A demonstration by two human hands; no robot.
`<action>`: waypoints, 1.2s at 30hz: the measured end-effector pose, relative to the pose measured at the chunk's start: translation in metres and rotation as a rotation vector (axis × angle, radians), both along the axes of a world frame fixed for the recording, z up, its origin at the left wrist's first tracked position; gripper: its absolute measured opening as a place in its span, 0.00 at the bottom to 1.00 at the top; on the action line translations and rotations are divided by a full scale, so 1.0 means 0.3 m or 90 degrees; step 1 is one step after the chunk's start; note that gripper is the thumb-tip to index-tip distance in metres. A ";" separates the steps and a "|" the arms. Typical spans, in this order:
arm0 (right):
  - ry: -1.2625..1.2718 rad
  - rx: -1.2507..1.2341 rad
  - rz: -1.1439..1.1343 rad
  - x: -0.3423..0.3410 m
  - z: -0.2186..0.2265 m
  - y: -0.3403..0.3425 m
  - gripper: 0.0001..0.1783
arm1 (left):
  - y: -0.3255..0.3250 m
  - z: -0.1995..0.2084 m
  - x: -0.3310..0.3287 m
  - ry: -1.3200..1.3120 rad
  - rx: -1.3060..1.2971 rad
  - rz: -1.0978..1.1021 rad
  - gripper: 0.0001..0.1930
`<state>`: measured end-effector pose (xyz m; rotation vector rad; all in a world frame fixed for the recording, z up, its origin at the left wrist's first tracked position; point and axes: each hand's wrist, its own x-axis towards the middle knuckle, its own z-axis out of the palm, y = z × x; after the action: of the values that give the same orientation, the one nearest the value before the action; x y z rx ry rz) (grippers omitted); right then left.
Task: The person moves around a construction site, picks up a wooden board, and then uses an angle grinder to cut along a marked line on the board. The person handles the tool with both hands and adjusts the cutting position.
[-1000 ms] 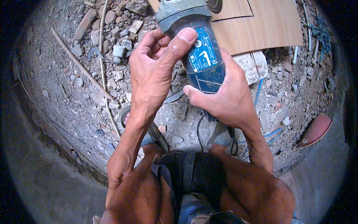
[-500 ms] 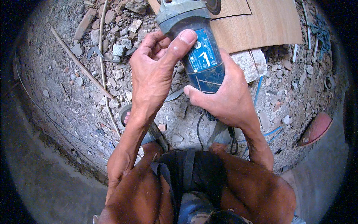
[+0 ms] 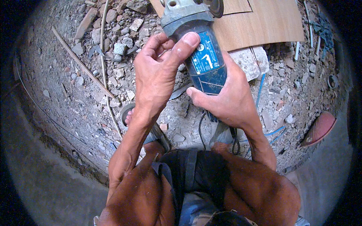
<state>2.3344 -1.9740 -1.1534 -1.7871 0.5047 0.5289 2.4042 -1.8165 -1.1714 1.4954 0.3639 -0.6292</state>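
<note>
I hold a blue angle grinder (image 3: 207,62) with a grey gear head in front of me. My right hand (image 3: 239,98) is wrapped around the rear of its body, thumb across the near side. Closed on the other side, my left hand (image 3: 156,71) presses its thumb on the blue label, with its fingers curled by the gear head. The dark disc (image 3: 216,8) shows at the top, over a sheet of plywood (image 3: 271,28). A straight dark cut or line runs in the sheet. The grinder's black cord (image 3: 201,130) hangs toward my feet.
A pale block (image 3: 249,62) lies under the plywood's near edge. Rubble (image 3: 124,49) covers the ground, with a wooden strip (image 3: 81,62) and a long thin cane (image 3: 102,56) at left. Blue strips (image 3: 261,90) and a reddish curved piece (image 3: 319,129) lie at right.
The grinder and my left hand have shifted very slightly to the right. Both hands keep the same hold.
</note>
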 end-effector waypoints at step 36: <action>-0.017 0.003 -0.020 -0.027 0.017 0.006 0.35 | -0.011 0.005 -0.031 0.046 -0.110 0.040 0.31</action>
<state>2.3263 -1.9723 -1.1483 -1.7771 0.5116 0.4828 2.3948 -1.8199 -1.1698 1.2944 0.4006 -0.6497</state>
